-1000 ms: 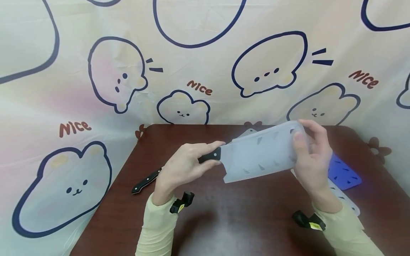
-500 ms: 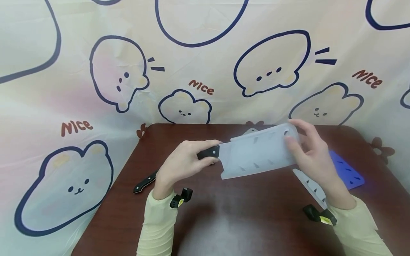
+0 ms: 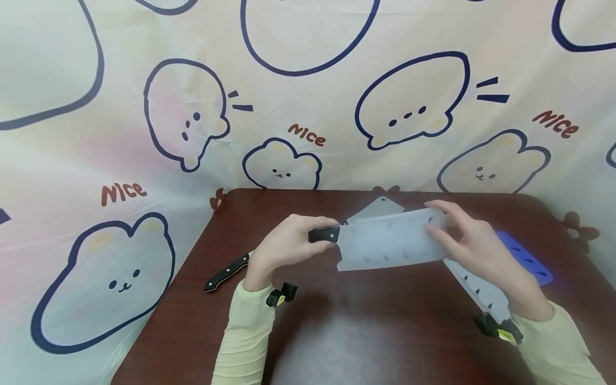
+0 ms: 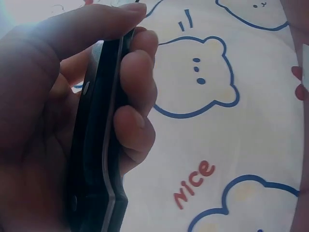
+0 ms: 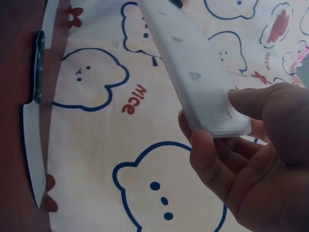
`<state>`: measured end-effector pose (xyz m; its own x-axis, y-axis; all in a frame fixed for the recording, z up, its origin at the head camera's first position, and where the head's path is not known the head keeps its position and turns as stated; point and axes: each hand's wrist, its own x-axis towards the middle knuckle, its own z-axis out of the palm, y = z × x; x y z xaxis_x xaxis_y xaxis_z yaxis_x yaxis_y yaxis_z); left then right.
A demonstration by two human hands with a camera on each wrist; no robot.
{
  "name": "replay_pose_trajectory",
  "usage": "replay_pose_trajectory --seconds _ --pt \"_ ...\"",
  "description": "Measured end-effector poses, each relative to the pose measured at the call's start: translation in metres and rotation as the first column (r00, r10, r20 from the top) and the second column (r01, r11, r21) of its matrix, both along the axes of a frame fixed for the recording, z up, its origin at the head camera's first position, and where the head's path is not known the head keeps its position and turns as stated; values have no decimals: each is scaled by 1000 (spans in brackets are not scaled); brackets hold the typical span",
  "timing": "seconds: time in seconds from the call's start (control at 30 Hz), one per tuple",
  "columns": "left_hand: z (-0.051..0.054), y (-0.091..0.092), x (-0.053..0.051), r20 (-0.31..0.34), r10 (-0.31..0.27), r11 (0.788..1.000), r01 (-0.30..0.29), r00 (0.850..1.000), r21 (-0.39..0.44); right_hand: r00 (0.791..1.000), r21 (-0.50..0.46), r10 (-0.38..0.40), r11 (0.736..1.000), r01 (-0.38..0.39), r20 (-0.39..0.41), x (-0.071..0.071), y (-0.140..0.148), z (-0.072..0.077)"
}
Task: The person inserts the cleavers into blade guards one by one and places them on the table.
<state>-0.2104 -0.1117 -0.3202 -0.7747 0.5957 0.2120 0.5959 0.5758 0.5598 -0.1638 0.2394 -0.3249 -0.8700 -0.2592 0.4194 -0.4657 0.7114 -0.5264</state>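
Note:
My left hand [image 3: 286,243] grips the black riveted handle [image 3: 324,234] of a wide knife; in the left wrist view the fingers curl round that handle [image 4: 99,130]. A translucent white sheath [image 3: 392,240] with small triangular slots covers the blade, which is hidden apart from what shows through it. My right hand [image 3: 474,243] pinches the sheath's far end between thumb and fingers. The right wrist view shows the thumb on one face of the sheath [image 5: 198,72] and the fingers beneath its end. Knife and sheath are held above the table, nearly level.
A black-handled knife [image 3: 227,271] lies on the brown table [image 3: 337,342] at the left. Behind the sheath lies a pale blade [image 3: 377,208]. At the right are a white slotted sheath [image 3: 481,291] and a blue one [image 3: 526,259]. A printed cloth [image 3: 289,107] hangs behind.
The sheathed knife has tilted closer to level, its right end lower. My right forearm has swung outward to the right. More of the blade lying behind shows.

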Motion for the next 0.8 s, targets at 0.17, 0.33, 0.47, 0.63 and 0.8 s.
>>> replay_pose_trajectory --seconds 0.17,0.33,0.47,0.63,0.8 --pt "-11 4 -8 54 -2 1000 3 999 -18 1000 46 25 999 -24 -6 -6 5 -9" --pt "-22 9 -18 86 -18 998 22 996 -57 997 88 46 995 -52 69 -17 9 -19" --pt "-31 14 -26 120 -30 993 43 992 -110 986 94 28 995 -44 167 -22 12 -28" --pt "-47 19 -38 212 -77 987 105 974 -125 960 108 21 993 -53 279 -29 18 -44" --pt "-70 23 -49 312 -105 978 154 944 -138 932 143 48 984 -106 360 -43 25 -62"
